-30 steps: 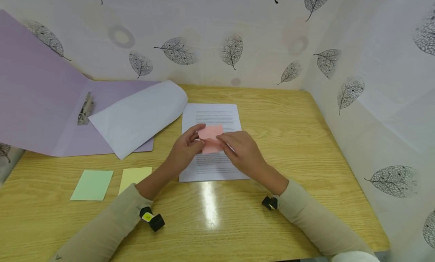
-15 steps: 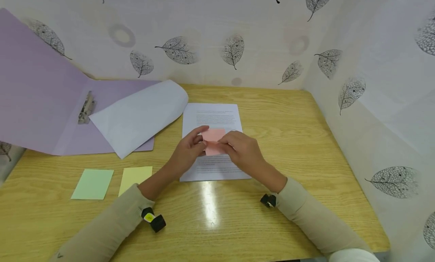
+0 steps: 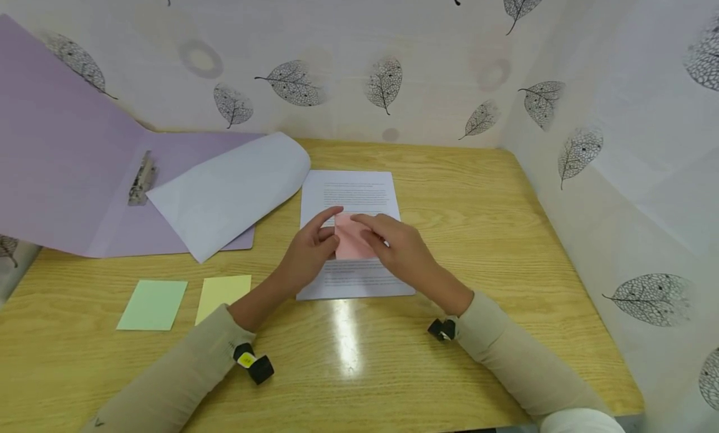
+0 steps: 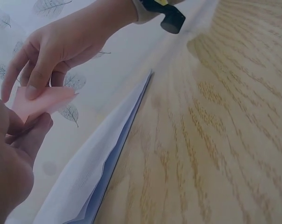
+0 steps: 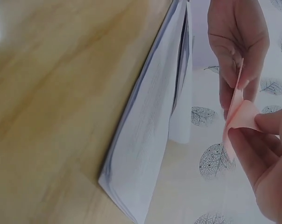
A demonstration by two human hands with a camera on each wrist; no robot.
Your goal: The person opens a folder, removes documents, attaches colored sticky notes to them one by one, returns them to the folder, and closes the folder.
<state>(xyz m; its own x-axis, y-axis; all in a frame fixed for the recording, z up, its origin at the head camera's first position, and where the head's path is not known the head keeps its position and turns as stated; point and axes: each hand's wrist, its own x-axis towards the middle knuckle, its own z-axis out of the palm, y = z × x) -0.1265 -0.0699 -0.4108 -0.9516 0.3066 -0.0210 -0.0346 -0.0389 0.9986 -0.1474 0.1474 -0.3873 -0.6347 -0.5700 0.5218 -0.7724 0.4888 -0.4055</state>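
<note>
Right grip point(image 3: 405, 244) shifted; pinches, with left grip point(image 3: 305, 249), pink paper point(image 3: 349, 243), layers unclear; wooden table point(image 3: 466, 202), patterned wall point(image 3: 429, 65)

Purple folder point(image 3: 67, 158) is cut off by the head view's left edge. Yellow note point(image 3: 223, 291) is partly covered by left sleeve point(image 3: 180, 364), pink note point(image 3: 349, 241) by right hand point(image 3: 409, 249). Page print point(image 3: 356, 193) is illegible.

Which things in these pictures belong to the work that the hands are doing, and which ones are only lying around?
In the work:
pink paper, held by the left hand and the right hand
probably the printed pages below it

Apparently just lying around:
green note
yellow note
purple folder
white sheet, partly over the folder
</note>
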